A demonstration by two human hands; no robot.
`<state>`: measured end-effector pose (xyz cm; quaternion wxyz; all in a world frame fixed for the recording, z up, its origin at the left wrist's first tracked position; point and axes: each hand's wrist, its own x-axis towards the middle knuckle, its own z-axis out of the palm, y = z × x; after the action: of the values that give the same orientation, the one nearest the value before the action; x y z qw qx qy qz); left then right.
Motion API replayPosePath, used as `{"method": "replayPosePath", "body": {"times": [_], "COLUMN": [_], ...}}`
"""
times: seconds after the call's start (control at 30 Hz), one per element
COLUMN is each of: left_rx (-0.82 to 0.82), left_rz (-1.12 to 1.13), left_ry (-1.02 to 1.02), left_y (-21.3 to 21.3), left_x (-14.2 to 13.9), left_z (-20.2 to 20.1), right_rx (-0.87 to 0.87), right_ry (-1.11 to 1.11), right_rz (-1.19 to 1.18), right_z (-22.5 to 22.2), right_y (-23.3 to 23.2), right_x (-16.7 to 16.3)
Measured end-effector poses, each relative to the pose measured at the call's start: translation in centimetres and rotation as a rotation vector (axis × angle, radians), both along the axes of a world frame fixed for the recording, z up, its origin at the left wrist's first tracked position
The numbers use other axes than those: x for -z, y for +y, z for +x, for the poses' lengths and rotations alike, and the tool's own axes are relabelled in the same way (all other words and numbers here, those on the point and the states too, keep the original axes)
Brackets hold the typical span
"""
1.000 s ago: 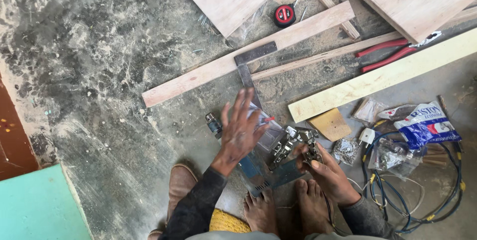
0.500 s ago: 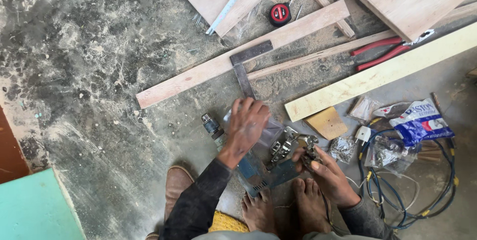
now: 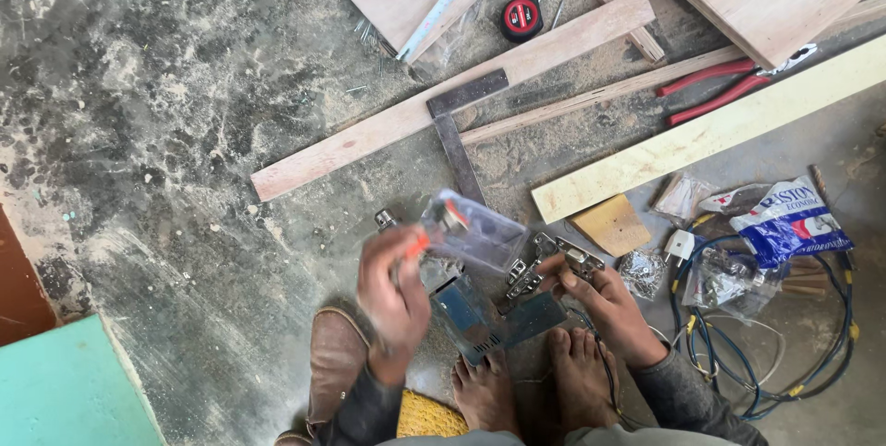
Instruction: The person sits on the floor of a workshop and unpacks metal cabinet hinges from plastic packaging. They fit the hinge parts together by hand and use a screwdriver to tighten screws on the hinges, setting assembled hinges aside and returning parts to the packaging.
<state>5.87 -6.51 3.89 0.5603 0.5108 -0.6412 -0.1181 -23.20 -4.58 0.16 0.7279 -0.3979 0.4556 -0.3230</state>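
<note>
I am lifting a clear plastic packet [image 3: 472,230] in my left hand [image 3: 395,296], fingers closed on its end, above the concrete floor [image 3: 166,132]. It looks light, crinkly and slippery. My right hand [image 3: 604,303] is pinching one of three or so metal hinges [image 3: 554,259].

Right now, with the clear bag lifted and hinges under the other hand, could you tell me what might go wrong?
The left hand holds the clear bag tilted, so its contents could spill into the sawdust. Bare feet sit beside the loose hinges under the right hand, so stepping on one seems possible. The cable nearby could snag a foot.
</note>
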Motion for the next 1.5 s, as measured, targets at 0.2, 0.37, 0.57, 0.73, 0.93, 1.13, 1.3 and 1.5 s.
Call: {"method": "replayPosePath", "body": {"times": [0.2,0.37,0.57,0.73,0.93,1.13,1.3,1.5], "left_rx": [0.42,0.504,0.462,0.431,0.474,0.542,0.528,0.544], "left_rz": [0.157,0.334,0.446,0.363,0.374,0.384,0.381,0.615], "left_ry": [0.156,0.256,-0.123,-0.112,-0.176,-0.111,-0.154,0.034], "left_y": [3.1,3.2,2.9,2.7,2.9,3.1,3.5,3.3], "left_x": [-2.7,-3.0,-3.0,-3.5,-4.2,-3.5,-3.0,-3.2], "left_z": [-5.2,-6.2,-6.1,-6.4,-6.2,-6.8,-6.9,-6.7], "right_rx": [0.167,0.213,0.215,0.127,0.07,0.041,0.102,0.005], "right_ry": [-0.416,-0.22,0.052,0.158,0.208,0.129,0.121,0.067], "right_rz": [0.136,0.112,0.041,-0.182,-0.288,-0.162,0.025,-0.022], "right_z": [0.7,0.7,0.4,0.1,-0.1,0.1,0.4,-1.0], "right_y": [1.8,2.8,3.1,2.5,2.0,2.2,2.5,1.9], "right_x": [0.2,0.3,-1.5,-3.0,-3.5,-3.3,-3.3,-3.4]}}
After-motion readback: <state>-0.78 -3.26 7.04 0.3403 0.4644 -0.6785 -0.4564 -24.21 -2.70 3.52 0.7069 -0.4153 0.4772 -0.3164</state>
